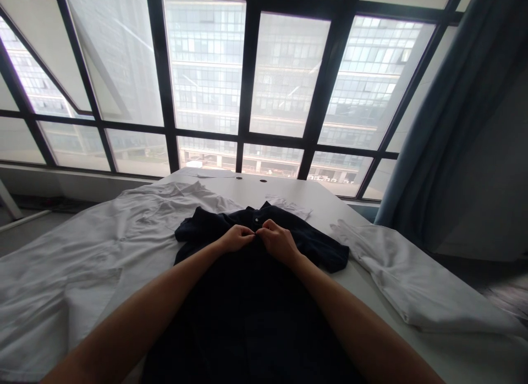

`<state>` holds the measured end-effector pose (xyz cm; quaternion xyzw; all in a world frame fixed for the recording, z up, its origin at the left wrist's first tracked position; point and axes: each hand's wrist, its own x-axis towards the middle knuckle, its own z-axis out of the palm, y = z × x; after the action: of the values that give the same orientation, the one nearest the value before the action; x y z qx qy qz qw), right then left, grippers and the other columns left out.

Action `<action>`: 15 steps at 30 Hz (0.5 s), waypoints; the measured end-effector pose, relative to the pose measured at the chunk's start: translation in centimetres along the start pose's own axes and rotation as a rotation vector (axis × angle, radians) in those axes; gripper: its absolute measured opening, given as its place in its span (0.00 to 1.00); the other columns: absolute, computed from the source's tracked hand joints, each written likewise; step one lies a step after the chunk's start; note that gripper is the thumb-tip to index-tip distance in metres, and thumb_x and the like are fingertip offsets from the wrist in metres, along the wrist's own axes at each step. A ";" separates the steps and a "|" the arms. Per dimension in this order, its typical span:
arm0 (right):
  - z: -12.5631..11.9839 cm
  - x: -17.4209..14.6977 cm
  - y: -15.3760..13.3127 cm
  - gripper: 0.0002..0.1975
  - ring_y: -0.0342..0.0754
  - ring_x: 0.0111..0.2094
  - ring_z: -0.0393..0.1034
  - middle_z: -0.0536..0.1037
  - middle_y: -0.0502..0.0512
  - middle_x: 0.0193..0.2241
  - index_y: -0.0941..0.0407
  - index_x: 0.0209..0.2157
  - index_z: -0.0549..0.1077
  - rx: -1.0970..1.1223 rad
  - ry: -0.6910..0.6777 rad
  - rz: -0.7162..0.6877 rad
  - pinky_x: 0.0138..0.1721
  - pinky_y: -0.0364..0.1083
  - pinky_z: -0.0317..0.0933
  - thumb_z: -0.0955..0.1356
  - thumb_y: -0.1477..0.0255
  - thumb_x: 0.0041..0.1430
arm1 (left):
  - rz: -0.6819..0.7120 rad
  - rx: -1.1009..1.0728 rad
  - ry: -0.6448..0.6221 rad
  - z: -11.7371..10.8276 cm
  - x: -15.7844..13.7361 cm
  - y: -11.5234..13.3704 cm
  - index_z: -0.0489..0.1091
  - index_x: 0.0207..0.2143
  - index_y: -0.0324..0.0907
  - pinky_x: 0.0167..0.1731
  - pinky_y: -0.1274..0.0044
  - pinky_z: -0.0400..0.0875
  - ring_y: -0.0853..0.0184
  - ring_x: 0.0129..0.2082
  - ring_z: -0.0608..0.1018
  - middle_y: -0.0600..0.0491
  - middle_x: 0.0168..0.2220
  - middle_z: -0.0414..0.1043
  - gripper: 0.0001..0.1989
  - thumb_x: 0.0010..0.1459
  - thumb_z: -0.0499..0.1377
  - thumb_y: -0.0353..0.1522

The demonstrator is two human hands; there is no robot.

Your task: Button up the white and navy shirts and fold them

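Two-handed, pinching the front of a dark shirt just below a pale button. With the left hand, nipping the cloth between thumb and fingertips; with the right hand, doing likewise from the other side, knuckles bent, almost tip to tip. Too dark at the fingertips to make out the exact fold in the grip. Laid out on a white table, collar end away and short-sleeved to both sides: that same shirt, lost in shadow lower down between bare forearms. Close by on the left, a broad rumpled white cloth; on the right, along the table edge, a creased white cloth. Toward the far end, a flat white sheet and two dark round spots. Beyond, a wide dark-framed window, with a tilted pane on the left, and a pale building through the glass. At far right, a long blue-grey curtain.
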<state>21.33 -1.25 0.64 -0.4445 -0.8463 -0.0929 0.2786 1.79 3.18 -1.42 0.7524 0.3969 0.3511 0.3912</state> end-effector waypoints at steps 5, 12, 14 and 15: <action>-0.3 0.1 0.0 0.13 0.48 0.42 0.68 0.75 0.56 0.40 0.54 0.39 0.78 -0.155 -0.041 -0.087 0.34 0.42 0.59 0.62 0.73 0.68 | 0.223 0.275 0.070 -1.3 0.0 0.1 0.80 0.27 0.42 0.32 0.77 0.68 0.65 0.28 0.76 0.51 0.27 0.77 0.07 0.50 0.64 0.36; -0.4 0.4 -0.2 0.11 0.50 0.43 0.66 0.74 0.59 0.41 0.56 0.38 0.77 -0.220 -0.093 -0.138 0.39 0.44 0.61 0.62 0.74 0.68 | 0.167 0.458 -0.067 -2.8 -0.2 0.3 0.79 0.25 0.45 0.29 0.78 0.67 0.65 0.25 0.75 0.53 0.24 0.76 0.05 0.45 0.64 0.27; -0.3 0.4 -0.1 0.12 0.50 0.42 0.66 0.74 0.59 0.41 0.56 0.37 0.77 -0.232 -0.104 -0.156 0.40 0.45 0.60 0.61 0.76 0.67 | 0.146 0.467 -0.072 -2.7 -0.1 0.3 0.78 0.24 0.45 0.30 0.78 0.67 0.65 0.25 0.75 0.53 0.24 0.76 0.06 0.46 0.63 0.26; -0.3 0.4 0.0 0.12 0.50 0.42 0.66 0.74 0.59 0.41 0.56 0.36 0.77 -0.236 -0.104 -0.157 0.41 0.46 0.60 0.61 0.76 0.66 | 0.136 0.461 -0.059 -2.6 -0.1 0.3 0.78 0.25 0.44 0.31 0.77 0.67 0.64 0.26 0.76 0.53 0.25 0.77 0.05 0.47 0.62 0.27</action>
<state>21.27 -1.11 1.12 -0.4109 -0.8749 -0.1901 0.1719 -0.37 3.77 -0.04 0.8566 0.4035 0.2547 0.1961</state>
